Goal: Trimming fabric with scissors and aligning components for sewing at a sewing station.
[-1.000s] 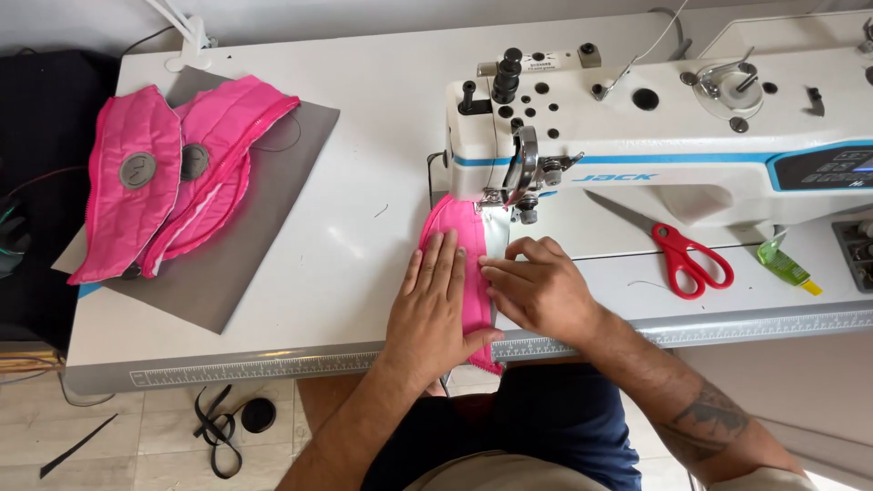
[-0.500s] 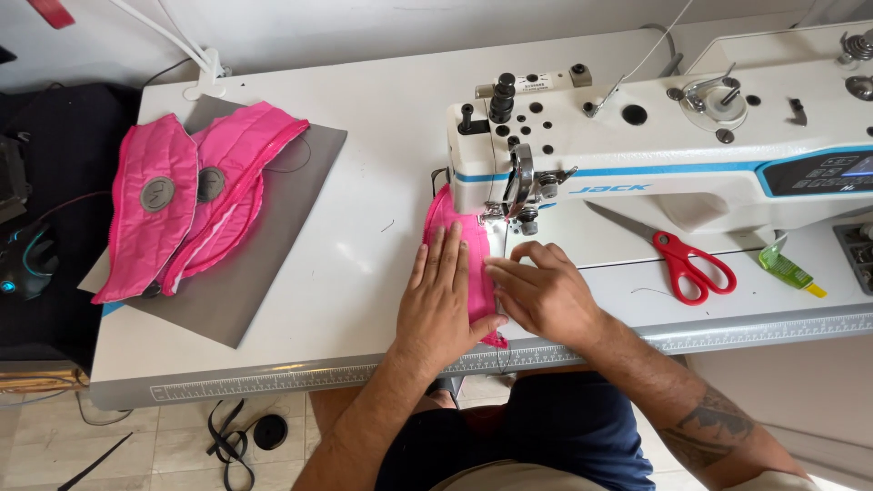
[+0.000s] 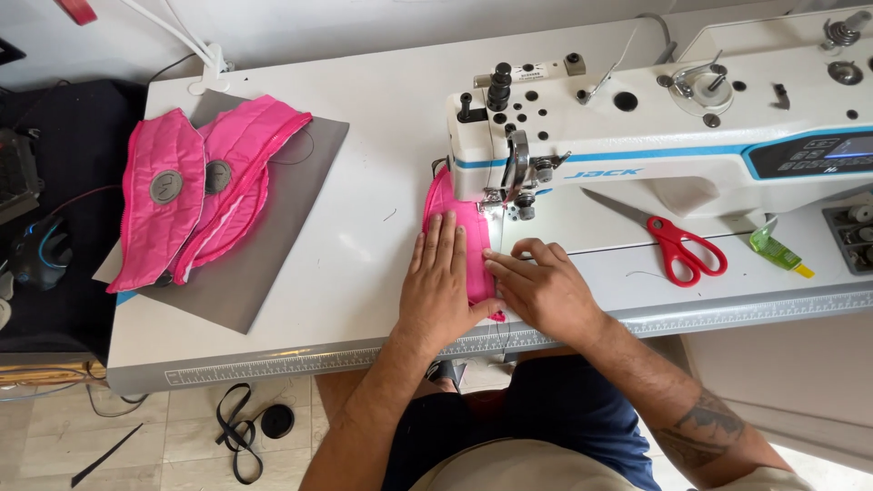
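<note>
- Since the earlier frame, the pink fabric piece [image 3: 468,245] has fed further under the needle.
- Left hand [image 3: 443,289] and right hand [image 3: 543,293] lie flat, fingers spread, pressing it.
- Soft, light, probably slippery; best steadied at its edges.

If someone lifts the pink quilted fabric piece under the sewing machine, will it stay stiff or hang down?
The pink quilted fabric piece probably droops: it curves up at the white sewing machine, and both the left hand and right hand press it flat. It likely weighs little, being thin cloth. On the smooth white table it may slide easily.

Left hand [image 3: 443,289] flat, right hand [image 3: 544,289] fingers extended.
</note>
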